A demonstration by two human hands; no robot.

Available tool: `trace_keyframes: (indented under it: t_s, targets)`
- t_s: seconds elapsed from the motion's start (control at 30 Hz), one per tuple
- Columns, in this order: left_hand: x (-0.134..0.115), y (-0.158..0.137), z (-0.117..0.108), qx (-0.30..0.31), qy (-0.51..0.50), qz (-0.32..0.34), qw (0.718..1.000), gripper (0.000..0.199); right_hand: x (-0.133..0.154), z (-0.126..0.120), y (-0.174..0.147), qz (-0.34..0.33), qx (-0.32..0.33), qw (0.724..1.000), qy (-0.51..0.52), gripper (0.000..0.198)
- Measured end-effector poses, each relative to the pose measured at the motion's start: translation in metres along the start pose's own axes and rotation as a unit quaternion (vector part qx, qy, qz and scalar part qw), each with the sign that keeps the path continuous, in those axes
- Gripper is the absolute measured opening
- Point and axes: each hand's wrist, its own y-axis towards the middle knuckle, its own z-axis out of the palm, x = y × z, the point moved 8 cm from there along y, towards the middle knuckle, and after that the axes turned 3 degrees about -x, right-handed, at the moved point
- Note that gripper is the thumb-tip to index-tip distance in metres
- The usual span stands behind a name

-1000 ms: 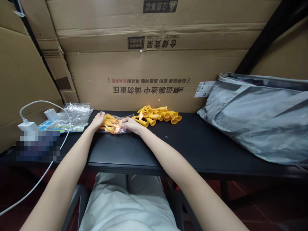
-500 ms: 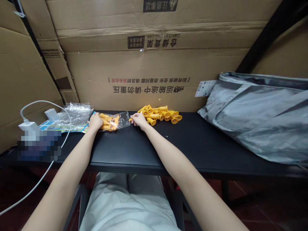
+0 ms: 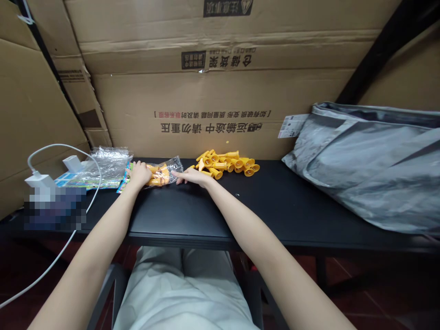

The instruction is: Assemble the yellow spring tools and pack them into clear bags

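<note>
Both hands were out on the black table (image 3: 275,201), far edge, close to the cardboard wall. L hand (image 3: 139,174) was closed over the left end of a small clear bag (image 3: 164,172) w/ yellow-orange pieces inside, pinning it to the tabletop; fingers curled on the plastic. R hand (image 3: 192,176) lay low and fairly flat, fingers stretched toward the bag's right end, fingertips (image 3: 176,180) at or just touching the loose plastic there; couldn't tell if it pinched anything. The bag lay flat btwn the two hands, mouth end crumpled toward the right.

Head view, rest of the scene: a loose heap of yellow cone-shaped pieces (image 3: 227,164) sat just right of the R hand, against the big cardboard box (image 3: 213,101) w/ upside-down print. Left of the L hand, a pile of crinkled clear plastic bags (image 3: 108,162) over colourful printed cards (image 3: 74,181), touching or nearly so. Further left, two white chargers (image 3: 70,162) w/ a white cable (image 3: 85,201) looping off the table edge. A blurred-out patch was below them. Right side: a grey fabric bag (image 3: 371,165) slumped on the table, paper tag at its near corner, well apart from the hands. Pale trousers (image 3: 182,293) showed below the table edge.
</note>
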Motion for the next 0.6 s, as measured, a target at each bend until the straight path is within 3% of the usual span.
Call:
trace_keyframes:
  t_s: [0.13, 0.27, 0.37, 0.5, 0.6]
  targets:
    - [-0.011, -0.004, 0.004, 0.013, -0.010, 0.002, 1.000, 0.034, -0.001, 0.000, 0.001, 0.010, -0.072, 0.997, 0.016, 0.018]
    - [-0.017, -0.003, -0.004, -0.001, -0.026, 0.027, 0.999, 0.034, -0.011, -0.006, 0.006, 0.056, -0.134, 0.978, 0.150, 0.022]
    - [-0.009, -0.002, -0.010, -0.004, -0.040, 0.006, 0.999, 0.035, -0.019, -0.009, 0.009, 0.094, -0.154, 0.950, 0.254, 0.022]
    - [0.005, -0.001, -0.005, 0.052, -0.048, -0.048, 0.996, 0.042, -0.029, -0.013, 0.010, 0.125, -0.171, 0.918, 0.334, 0.017]
    - [0.009, 0.003, -0.007, 0.039, -0.052, -0.045, 0.997, 0.042, -0.034, -0.014, 0.011, 0.126, -0.177, 0.902, 0.374, 0.016]
